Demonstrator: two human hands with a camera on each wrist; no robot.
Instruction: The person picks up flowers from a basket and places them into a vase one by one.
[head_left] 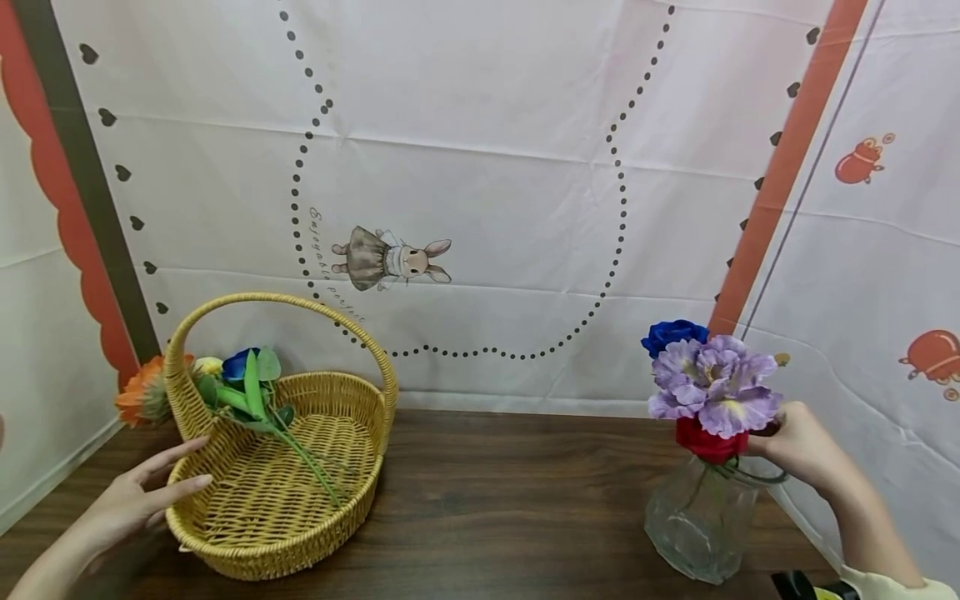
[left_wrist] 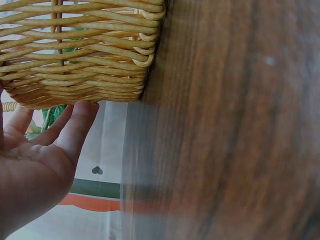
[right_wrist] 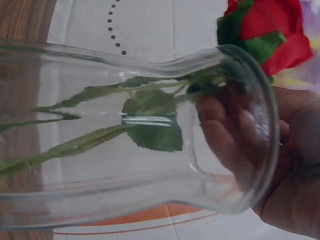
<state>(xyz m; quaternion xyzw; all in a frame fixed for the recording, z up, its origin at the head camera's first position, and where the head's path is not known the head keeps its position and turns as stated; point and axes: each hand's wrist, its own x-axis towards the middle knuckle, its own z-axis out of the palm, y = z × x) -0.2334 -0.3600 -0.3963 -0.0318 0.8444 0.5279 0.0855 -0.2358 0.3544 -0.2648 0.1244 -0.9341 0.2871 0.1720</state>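
Note:
My left hand (head_left: 127,504) is at the left rim of a yellow wicker basket (head_left: 281,558). Thumb and index finger reach over that rim, while other fingertips touch the outer wall (left_wrist: 75,75). Across the basket lie artificial flowers with green stems (head_left: 300,454) and orange, yellow and blue heads. On the right stands a clear glass vase (head_left: 701,533) with a blue rose (head_left: 673,336), a purple flower (head_left: 716,379) and a red rose (head_left: 712,440). My right hand (head_left: 798,446) is at its mouth, fingers curled beside the stems; I cannot tell whether they hold a stem or the glass.
The dark wooden table (head_left: 517,500) stretches between basket and vase. A white printed cloth (head_left: 480,192) with a rabbit picture hangs behind, and cloth walls stand at both sides. A small black and yellow item (head_left: 817,587) is at the right sleeve (head_left: 885,583).

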